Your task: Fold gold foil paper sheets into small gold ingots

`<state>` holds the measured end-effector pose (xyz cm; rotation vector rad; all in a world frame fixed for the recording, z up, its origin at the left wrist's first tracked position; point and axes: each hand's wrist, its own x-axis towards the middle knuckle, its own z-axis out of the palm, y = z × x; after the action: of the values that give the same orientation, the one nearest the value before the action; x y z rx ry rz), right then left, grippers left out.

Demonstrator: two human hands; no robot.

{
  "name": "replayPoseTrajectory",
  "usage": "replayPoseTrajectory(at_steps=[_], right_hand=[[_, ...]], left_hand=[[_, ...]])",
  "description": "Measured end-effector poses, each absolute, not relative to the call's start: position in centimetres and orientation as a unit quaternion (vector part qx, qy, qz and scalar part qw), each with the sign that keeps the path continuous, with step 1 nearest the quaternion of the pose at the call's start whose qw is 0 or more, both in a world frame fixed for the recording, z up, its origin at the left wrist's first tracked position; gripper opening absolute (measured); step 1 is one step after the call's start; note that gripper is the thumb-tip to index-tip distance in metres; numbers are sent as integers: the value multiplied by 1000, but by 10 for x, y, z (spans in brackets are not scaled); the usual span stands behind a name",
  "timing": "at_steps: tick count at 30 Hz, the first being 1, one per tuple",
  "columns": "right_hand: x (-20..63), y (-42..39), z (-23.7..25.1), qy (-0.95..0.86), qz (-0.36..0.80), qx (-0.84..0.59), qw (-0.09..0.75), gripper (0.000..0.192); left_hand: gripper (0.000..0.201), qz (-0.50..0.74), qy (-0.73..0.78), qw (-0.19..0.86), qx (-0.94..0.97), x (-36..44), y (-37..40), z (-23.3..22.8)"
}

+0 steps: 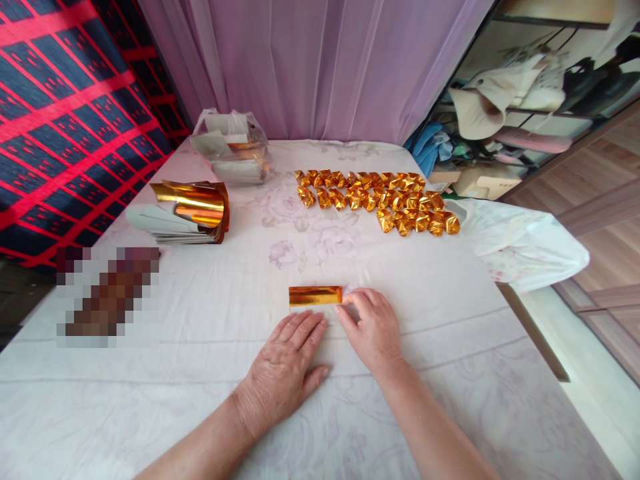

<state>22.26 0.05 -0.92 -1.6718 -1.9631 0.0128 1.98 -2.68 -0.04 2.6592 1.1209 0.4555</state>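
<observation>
A sheet of gold foil paper [315,295], folded to a narrow strip, lies on the cloth in front of me, with a thin pale edge along its near side. My left hand [293,353] rests palm down just below it, fingers stretched out, the fingertips at the strip's near edge. At the strip's right end, my right hand [373,327] has its thumb and curled fingers closed on the corner. Farther back, several folded gold paper ingots [373,199] stand in rows.
A curved stack of gold foil sheets [200,207] sits at the left, before a clear plastic bag [233,150] of more sheets. A blurred patch [110,300] covers something on the left. Beyond the table's right edge are a white plastic bag [530,243] and loaded shelves [530,120].
</observation>
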Motion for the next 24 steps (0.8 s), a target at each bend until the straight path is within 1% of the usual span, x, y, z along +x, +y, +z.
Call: replayPoseTrajectory(at_steps=[4,9,13,19,24], right_hand=[[223,1,-10,-741,31,-606,288,10],[222,1,-10,-749,27,-600,281,12],[218,-1,-6,-749,19,-606,266,9],[213,-3,-3,-745,3,-623,238,16],[219,-3,-3,-757,30,-613,227,17]], left_hand=[[60,157,380,110,905,20,-26,1],[60,156,381,103,905,20,-27,0],[60,161,382,103,904,21,-27,0],[61,156,382,105,905,21,-26,0],[61,153,381,100,906,21,-26,-1]])
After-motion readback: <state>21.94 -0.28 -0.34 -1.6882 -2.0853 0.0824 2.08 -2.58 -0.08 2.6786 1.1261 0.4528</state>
